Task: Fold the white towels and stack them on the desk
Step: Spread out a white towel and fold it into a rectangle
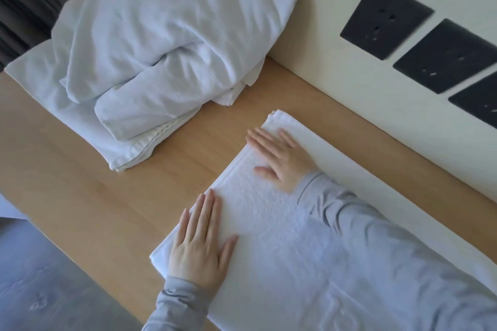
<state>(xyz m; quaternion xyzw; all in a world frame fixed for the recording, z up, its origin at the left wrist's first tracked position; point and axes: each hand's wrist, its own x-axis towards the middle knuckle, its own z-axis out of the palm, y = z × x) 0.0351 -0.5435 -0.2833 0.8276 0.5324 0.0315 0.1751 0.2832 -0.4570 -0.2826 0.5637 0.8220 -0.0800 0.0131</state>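
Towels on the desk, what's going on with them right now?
A person in grey sleeves is pressing both palms flat on a folded white towel lying on the wooden desk. The left hand rests near the towel's near corner, and the right hand lies closer to the wall. Neither hand grips anything. A loose heap of white towels sits at the far left of the desk, apart from the folded one. Three dark wall sockets line the wall.

Towel (pixel 258 212): white terry cloth, nubbly. Desk (pixel 80 196): pale wood, matt, smooth. Sockets (pixel 386 19): black plastic, matt. Sleeve (pixel 376 236): soft grey knit.
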